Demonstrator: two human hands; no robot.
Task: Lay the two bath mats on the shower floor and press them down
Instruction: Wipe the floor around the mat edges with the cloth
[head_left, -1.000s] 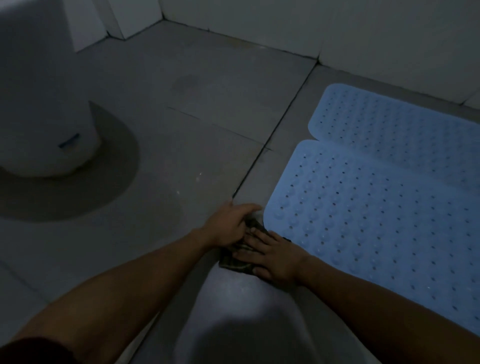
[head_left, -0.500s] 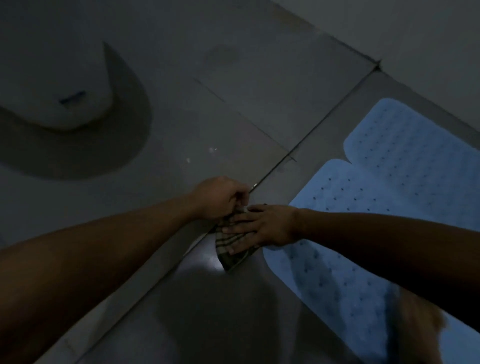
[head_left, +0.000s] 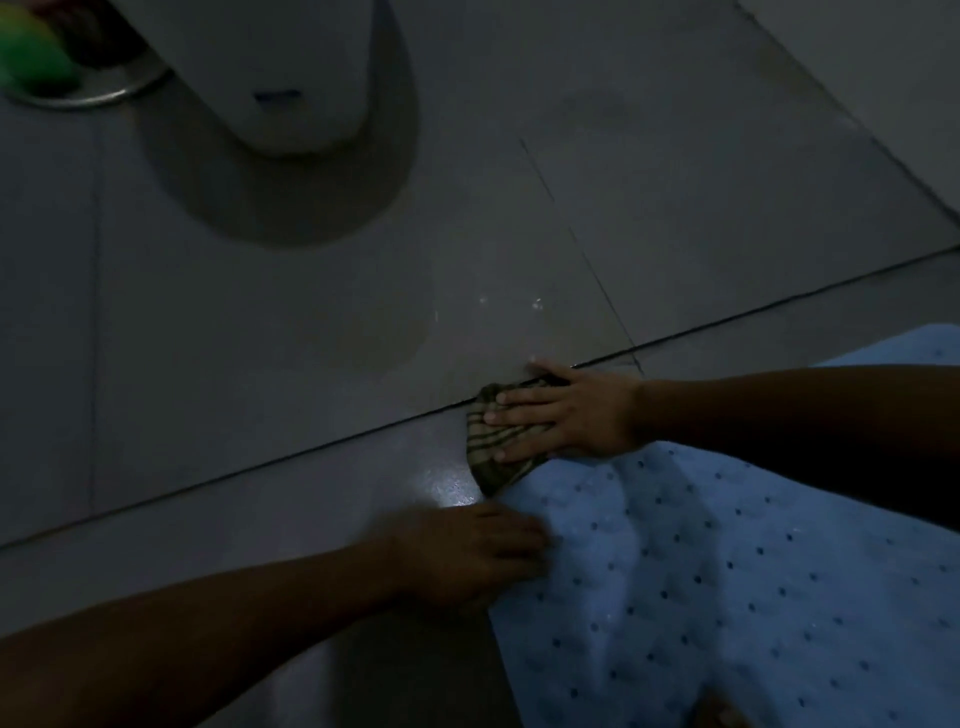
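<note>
Right hand (head_left: 566, 415) flat, fingers straight, pressing a striped olive cloth (head_left: 491, 452) beside the pale-blue perforated rubber bath mat (head_left: 727, 561) on the grey tiled floor (head_left: 311, 338). Left hand (head_left: 467, 556) touches the mat's corner; grip unclear through blur. Likely wiping step; pressing down comes next.

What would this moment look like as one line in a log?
right hand: flat on striped cloth | left hand: blurred, at blue bath mat edge | mat: rippled

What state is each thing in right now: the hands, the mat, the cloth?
Right hand: fingers straight, pressing flat on the cloth.
Left hand: blurred, at the mat's edge; grip unclear.
Striped cloth: bunched on the floor, beside the mat's corner.
Blue bath mat: on the floor, rippled near the hands.
</note>
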